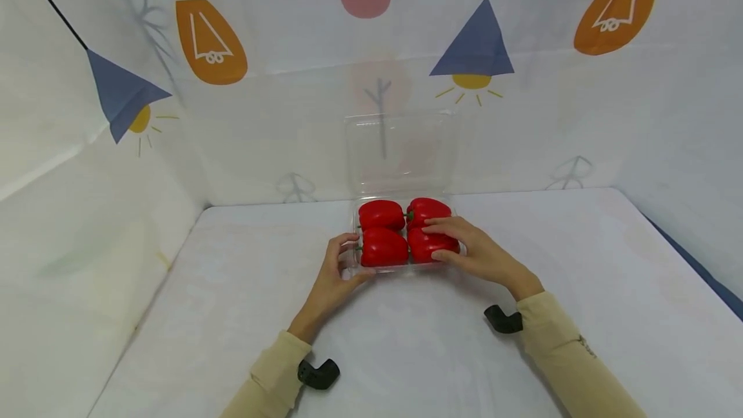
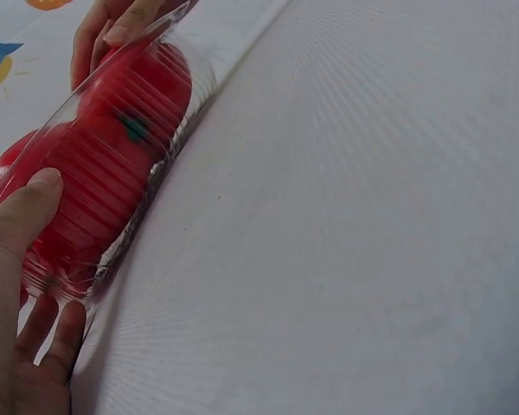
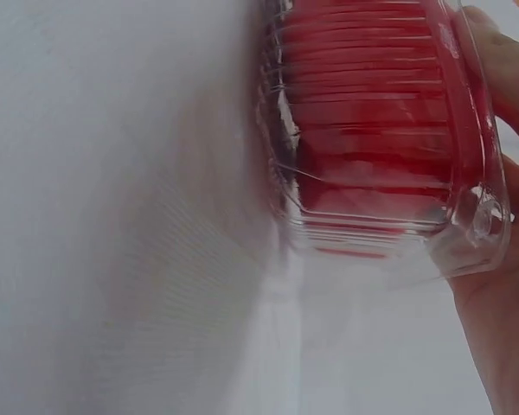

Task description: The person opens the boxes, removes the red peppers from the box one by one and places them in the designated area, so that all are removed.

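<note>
A clear plastic container [image 1: 406,268] holds several red bell peppers in two rows, with its hinged lid [image 1: 400,153] standing raised at the back. My left hand [image 1: 332,286] grips its left front corner; in the left wrist view the thumb [image 2: 30,207] lies against the ribbed front wall and the fingers [image 2: 62,341] are at the side. At the front right, my right hand [image 1: 482,255] holds a red bell pepper [image 1: 420,245] from above, fingers over its top and thumb at its front. In the right wrist view the container wall [image 3: 372,147] hides part of that grip.
The container sits near the back of a white-covered table [image 1: 400,353]. A white sheet [image 1: 302,128] printed with lamps and bulbs hangs behind it. Each sleeved wrist carries a black camera mount [image 1: 319,374].
</note>
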Demonstrator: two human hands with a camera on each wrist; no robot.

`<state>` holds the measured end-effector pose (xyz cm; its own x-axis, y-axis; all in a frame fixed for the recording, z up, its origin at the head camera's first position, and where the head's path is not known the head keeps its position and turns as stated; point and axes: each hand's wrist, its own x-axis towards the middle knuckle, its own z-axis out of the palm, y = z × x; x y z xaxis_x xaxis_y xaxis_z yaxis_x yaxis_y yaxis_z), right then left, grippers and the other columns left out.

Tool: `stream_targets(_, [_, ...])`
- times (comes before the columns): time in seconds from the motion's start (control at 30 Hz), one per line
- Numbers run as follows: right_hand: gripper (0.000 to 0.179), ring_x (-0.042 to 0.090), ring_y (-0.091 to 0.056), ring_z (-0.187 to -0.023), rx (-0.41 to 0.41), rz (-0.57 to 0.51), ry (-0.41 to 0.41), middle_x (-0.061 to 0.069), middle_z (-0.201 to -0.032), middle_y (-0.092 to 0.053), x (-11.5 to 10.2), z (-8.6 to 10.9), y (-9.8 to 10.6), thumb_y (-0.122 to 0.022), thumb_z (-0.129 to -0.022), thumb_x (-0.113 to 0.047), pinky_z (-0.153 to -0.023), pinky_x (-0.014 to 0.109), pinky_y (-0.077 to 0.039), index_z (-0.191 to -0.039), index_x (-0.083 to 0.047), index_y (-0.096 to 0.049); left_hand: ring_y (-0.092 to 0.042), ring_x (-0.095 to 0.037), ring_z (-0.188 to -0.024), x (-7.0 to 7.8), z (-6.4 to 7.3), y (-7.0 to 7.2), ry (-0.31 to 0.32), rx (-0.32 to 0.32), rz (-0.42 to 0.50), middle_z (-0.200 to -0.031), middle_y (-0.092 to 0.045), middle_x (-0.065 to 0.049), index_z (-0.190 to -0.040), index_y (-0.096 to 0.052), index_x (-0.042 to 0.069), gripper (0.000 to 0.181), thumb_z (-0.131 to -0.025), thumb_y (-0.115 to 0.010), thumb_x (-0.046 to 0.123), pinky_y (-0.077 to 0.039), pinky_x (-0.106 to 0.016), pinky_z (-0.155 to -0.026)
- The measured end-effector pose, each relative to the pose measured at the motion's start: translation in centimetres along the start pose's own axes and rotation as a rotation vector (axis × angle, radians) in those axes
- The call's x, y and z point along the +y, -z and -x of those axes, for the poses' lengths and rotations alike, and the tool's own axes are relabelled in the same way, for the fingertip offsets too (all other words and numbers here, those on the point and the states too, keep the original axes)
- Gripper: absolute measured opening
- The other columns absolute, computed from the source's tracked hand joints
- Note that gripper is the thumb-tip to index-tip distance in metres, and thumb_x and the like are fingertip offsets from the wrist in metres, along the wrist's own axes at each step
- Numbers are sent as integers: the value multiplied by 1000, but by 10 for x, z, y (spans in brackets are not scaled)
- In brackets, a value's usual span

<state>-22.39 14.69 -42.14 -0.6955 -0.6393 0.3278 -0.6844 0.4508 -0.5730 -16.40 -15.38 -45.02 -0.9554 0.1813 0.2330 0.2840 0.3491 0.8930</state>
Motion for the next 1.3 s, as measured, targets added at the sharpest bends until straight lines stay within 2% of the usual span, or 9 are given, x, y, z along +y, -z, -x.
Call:
stream_targets(0.13, [48, 20, -43, -128, 3, -9, 1, 0, -138, -49, 0, 1, 0, -71, -85, -27, -97, 46, -49, -129, -20, -56, -42, -25, -131, 1, 1, -2, 8, 8, -4, -141, -39, -8, -139, -31, 8, 74, -80, -75, 16, -47, -38, -101])
stream_targets(0.37, [50, 16, -39, -131, -52, -53, -41, -5, -141, -47, 0, 3, -4, -72, -83, -31, -99, 46, -48, -130, -24, -55, -43, -27, -130, 2, 7, -1, -7, 26, -12, -140, -41, -11, -138, -33, 3, 74, -79, -76, 13, -48, -26, -99])
stream_targets(0.57, [43, 19, -40, -130, -25, -13, 10, 0, -140, -49, -2, 1, -4, -69, -86, -30, -106, 54, -38, -127, -22, -58, -44, -29, -130, 1, 6, -1, -52, 35, -14, -141, -40, -14, -138, -34, 1, 72, -80, -75, 13, -49, -38, -100])
stream_targets(0.7, [39, 19, -41, -129, 2, 5, 30, 1, -140, -49, -2, 0, -1, -68, -87, -28, -109, 56, -33, -124, -22, -60, -45, -28, -129, 3, 3, -2, -51, 44, -4, -141, -40, -13, -138, -35, 2, 71, -80, -75, 11, -48, -42, -100])
stream_targets(0.97, [36, 17, -40, -129, 50, 10, 40, 0, -140, -48, -1, -2, 0, -67, -88, -25, -101, 49, -45, -123, -23, -60, -45, -26, -129, 4, 0, -1, -44, 46, 0, -140, -41, -8, -138, -35, 5, 71, -80, -75, 13, -48, -38, -101])
stream_targets(1.3, [44, 18, -40, -131, 17, -30, -13, -4, -141, -46, -4, 3, -2, -71, -83, -33, -95, 45, -51, -124, -29, -58, -44, -27, -130, 2, 4, -1, -50, 38, 5, -142, -40, -10, -139, -34, 5, 72, -80, -75, 12, -48, -32, -100])
